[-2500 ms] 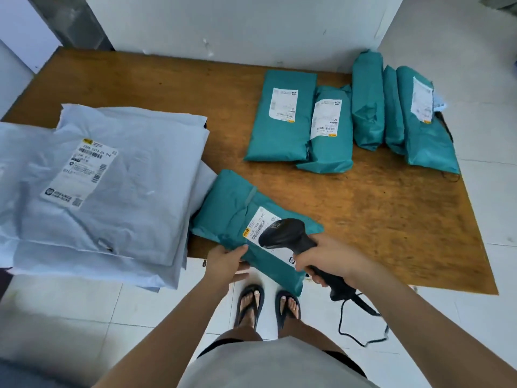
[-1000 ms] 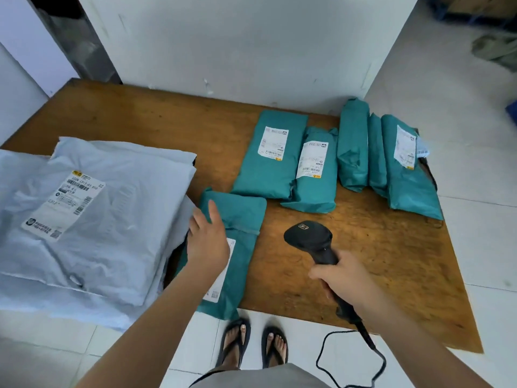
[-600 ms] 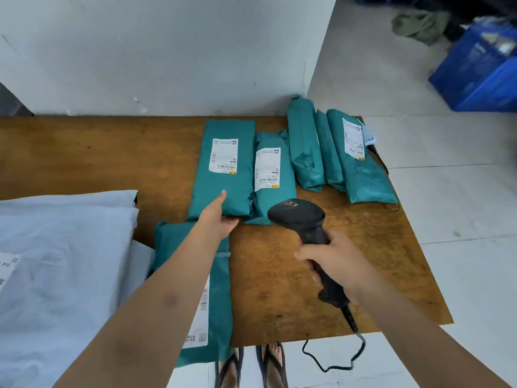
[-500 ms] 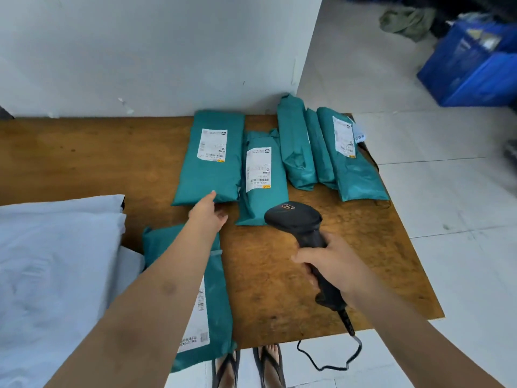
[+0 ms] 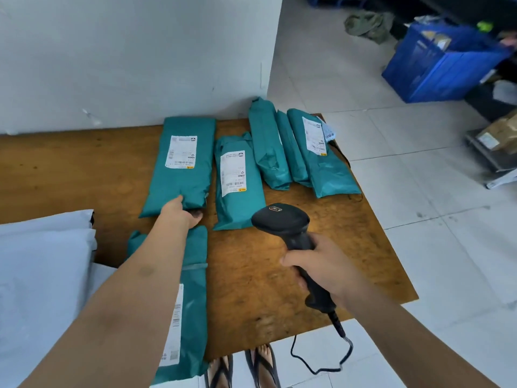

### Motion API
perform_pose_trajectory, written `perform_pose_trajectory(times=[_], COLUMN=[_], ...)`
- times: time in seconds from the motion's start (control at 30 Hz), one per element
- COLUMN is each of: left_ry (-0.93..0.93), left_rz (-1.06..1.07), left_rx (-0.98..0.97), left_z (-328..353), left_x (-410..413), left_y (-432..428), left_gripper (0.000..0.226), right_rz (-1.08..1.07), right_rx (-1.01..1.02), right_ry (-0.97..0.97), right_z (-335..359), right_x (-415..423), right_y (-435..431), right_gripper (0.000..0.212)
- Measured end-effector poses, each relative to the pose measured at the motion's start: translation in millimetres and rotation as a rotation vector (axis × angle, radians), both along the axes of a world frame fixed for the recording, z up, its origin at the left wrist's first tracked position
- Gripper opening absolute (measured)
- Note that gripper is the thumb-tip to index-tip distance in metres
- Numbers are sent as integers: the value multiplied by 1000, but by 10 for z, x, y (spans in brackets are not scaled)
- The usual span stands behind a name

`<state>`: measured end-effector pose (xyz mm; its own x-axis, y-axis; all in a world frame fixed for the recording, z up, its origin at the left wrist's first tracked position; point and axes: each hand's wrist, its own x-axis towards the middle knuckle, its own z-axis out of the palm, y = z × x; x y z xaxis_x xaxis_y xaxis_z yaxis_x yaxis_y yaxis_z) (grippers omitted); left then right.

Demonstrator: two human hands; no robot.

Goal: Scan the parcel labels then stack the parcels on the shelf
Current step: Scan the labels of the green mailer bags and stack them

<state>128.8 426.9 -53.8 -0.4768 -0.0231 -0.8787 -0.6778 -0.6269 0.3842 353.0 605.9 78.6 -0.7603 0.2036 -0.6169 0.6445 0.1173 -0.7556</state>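
Several teal parcels with white labels lie on the wooden table [image 5: 321,219]. My left hand [image 5: 179,214] grips the near end of the leftmost far teal parcel [image 5: 184,180], label up. Beside it lies a second labelled parcel [image 5: 246,208], and three more teal parcels [image 5: 330,175] are bunched at the table's far right. Another teal parcel [image 5: 195,303] lies at the near edge, partly under my left forearm. My right hand [image 5: 327,267] holds the black barcode scanner [image 5: 279,221] by its handle, head above the table just near the second parcel.
Large pale grey mailer bags [image 5: 42,275] are stacked at the left of the table. A white wall stands behind it. The scanner cable [image 5: 321,362] hangs off the near edge. A blue crate [image 5: 442,65] and cardboard boxes [image 5: 498,133] sit on the floor at the right.
I left the scanned near parcel by the grey bags. My left hand reached forward and took the end of the leftmost far parcel. The scanner rose off the near parcel and moved forward.
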Motion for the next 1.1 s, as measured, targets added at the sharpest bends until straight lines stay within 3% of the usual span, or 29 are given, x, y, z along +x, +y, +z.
perform_pose_trajectory(times=[0.13, 0.2, 0.37, 0.5, 0.6, 0.7, 0.8, 0.83, 0.9, 0.97, 1.1], left_ry=[219, 362, 625, 756, 686, 613, 712, 744, 738, 692, 622], left_rz=[59, 72, 74, -180, -558, -789, -816, -812, -819, -822, -791], left_rx=[-152, -111, -32, -75, -158, -448, -1074, -1189, -1209, -1229, -1504], left_z=[89, 266, 698, 1015, 1081, 866, 578, 530, 477, 427, 307], left_x=[-57, 34, 489, 852, 1002, 982, 943, 960, 1054, 1220, 1849], left_y=[-133, -205, -683, -1085, -1206, -1110, -848, -749, -592, -485, -496], left_gripper=[41, 29, 26, 23, 19, 32, 15, 23, 43, 47, 53], right_rz=[-46, -86, -135, -107, -101, -107, -24, 0, 31, 48, 72], right_rx=[-14, -19, -122, -177, -215, -237, -216, -208, -176, -141, -143], right_ry=[24, 25, 106, 207, 291, 326, 270, 239, 175, 110, -65], right_z=[86, 93, 176, 386, 546, 592, 546, 507, 411, 303, 31], right_x=[105, 153, 224, 271, 283, 281, 317, 339, 387, 442, 602], right_y=[52, 74, 122, 185, 216, 239, 192, 155, 60, -45, -216], right_gripper=[6, 7, 9, 12, 8, 8, 9, 9, 12, 11, 11])
